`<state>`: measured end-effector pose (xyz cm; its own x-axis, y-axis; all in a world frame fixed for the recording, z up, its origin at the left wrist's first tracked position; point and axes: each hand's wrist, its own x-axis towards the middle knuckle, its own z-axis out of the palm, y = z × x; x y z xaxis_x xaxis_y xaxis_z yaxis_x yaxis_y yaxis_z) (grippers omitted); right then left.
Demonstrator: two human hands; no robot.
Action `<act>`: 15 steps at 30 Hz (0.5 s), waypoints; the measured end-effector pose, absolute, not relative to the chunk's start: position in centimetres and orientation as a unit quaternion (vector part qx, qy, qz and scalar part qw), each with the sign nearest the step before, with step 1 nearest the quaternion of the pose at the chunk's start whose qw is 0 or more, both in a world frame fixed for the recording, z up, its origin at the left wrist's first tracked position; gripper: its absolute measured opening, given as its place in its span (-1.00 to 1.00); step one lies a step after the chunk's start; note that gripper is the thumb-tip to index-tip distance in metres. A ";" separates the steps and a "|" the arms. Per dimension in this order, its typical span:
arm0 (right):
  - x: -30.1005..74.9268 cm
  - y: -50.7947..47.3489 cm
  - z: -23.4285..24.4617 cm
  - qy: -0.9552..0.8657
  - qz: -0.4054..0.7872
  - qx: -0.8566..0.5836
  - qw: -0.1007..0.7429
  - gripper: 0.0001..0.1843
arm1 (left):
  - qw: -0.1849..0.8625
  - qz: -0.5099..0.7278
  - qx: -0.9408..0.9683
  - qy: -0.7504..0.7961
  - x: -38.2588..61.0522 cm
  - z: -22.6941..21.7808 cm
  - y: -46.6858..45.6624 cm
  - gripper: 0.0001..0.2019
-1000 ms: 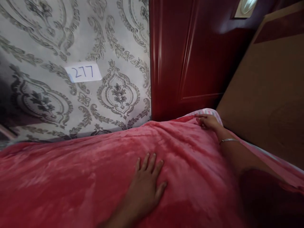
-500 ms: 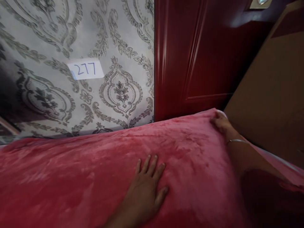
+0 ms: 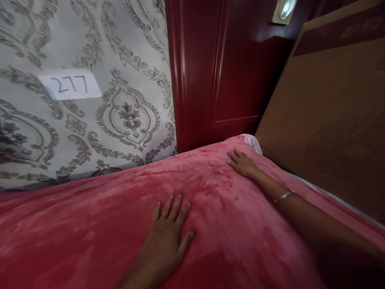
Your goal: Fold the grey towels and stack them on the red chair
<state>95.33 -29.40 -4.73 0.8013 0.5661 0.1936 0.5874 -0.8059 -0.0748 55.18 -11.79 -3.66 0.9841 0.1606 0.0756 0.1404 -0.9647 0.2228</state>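
A plush pink-red blanket point(image 3: 120, 216) covers the broad, bed-like surface in front of me. My left hand point(image 3: 165, 237) lies flat on it near the bottom middle, fingers spread. Farther off and to the right, my right hand point(image 3: 242, 162) rests palm down on the blanket near its far corner, fingers apart and holding nothing. A bracelet is on the right wrist. Just beyond that hand, a whitish patterned fabric point(image 3: 252, 143) shows at the corner.
Patterned grey wallpaper point(image 3: 132, 116) with a paper label point(image 3: 72, 85) reading 277 rises behind the far edge. A dark red panelled door point(image 3: 198, 80) adjoins it. At right, a large cardboard box point(image 3: 333, 104) stands against the side.
My right hand has let go of the blanket's far corner and now lies flat nearer to me, leaving the whitish fabric exposed. My left hand stays flat. The view has turned right.
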 end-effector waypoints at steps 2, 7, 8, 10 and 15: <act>94.4 -30.1 -5.0 -0.307 -0.027 -0.949 0.063 -0.32 | 0.100 0.053 0.991 0.076 55.3 -3.9 -11.6 -0.38; 95.1 -31.5 -4.1 -0.281 -0.012 -0.956 0.087 -0.33 | 0.077 0.041 0.993 0.077 55.3 -4.0 -11.2 -0.38; 95.4 -31.8 -4.0 -0.272 -0.029 -0.958 0.088 -0.34 | 0.071 0.043 0.994 0.073 55.3 -4.1 -11.1 -0.37; 95.6 -32.3 -3.7 -0.238 -0.054 -0.966 0.083 -0.38 | 0.059 0.055 0.995 0.067 55.3 -4.2 -11.1 -0.38; 95.6 -35.0 -2.1 -0.054 -0.002 -0.997 0.059 -0.43 | 0.018 0.076 0.994 0.072 55.4 -4.4 -11.3 -0.41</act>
